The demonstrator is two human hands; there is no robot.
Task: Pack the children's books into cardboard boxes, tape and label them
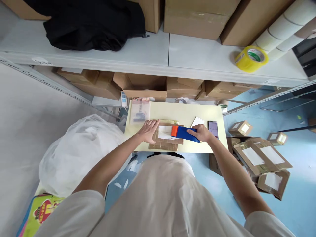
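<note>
A brown cardboard package (pixel 161 141) with a white label (pixel 165 132) lies on the pale yellow table in front of me. At its left end my left hand (pixel 148 131) rests with fingers stretched out and the thumb apart, beside the label. My right hand (pixel 200 132) is closed around a flat blue tool with an orange end (pixel 186 133). The orange end is over the right part of the label; I cannot tell whether it touches. A white card or paper (pixel 197 121) lies just beyond my right hand, and a phone (pixel 213 129) is to its right.
A clear bag (pixel 140 112) lies on the table's (pixel 204 110) far left corner. Open boxes (pixel 145 93) stand behind, under a shelf (pixel 197 54) bearing yellow tape (pixel 251 59). A plastic bundle (pixel 79 154) is at left; labelled cartons (pixel 261 156) are piled at right.
</note>
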